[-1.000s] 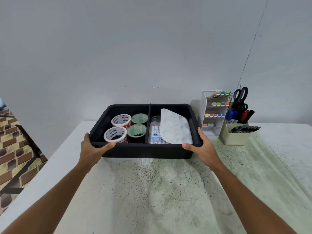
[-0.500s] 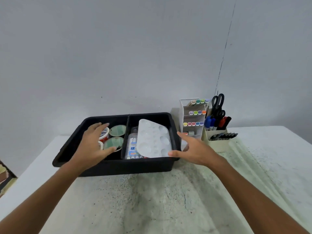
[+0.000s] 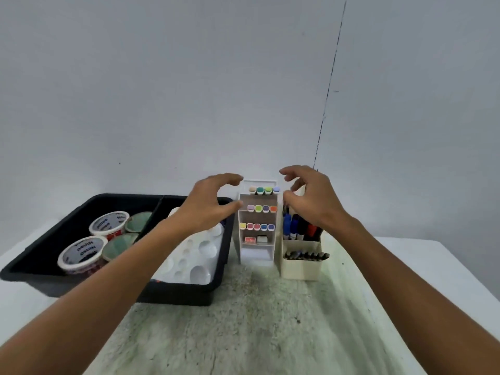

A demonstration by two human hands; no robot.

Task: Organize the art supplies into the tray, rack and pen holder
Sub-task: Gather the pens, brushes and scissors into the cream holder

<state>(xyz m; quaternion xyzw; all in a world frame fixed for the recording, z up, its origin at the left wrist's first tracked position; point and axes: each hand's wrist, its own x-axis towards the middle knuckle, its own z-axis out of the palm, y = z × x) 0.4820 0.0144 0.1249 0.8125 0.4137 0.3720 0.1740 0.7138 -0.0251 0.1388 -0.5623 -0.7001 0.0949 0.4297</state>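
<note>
A white tiered rack point(image 3: 257, 251) with rows of pastel markers stands at the centre back of the table. My left hand point(image 3: 209, 203) hovers at its left side and my right hand point(image 3: 311, 197) at its right side, both with fingers spread and curved, holding nothing. Left of the rack sits the black tray point(image 3: 186, 292), holding tape rolls point(image 3: 81, 254) and a white paint palette point(image 3: 192, 258). Right of the rack stands a cream pen holder point(image 3: 300, 267) with markers and pens; my right hand hides its upper part.
The pale, green-stained table point(image 3: 257, 320) stretches toward me in front of the containers. Its right edge runs diagonally at the far right. A grey wall stands close behind the rack.
Both hands have left the black tray and moved right and up to either side of the white rack. My view has swung right, so the tray now sits at the left.
</note>
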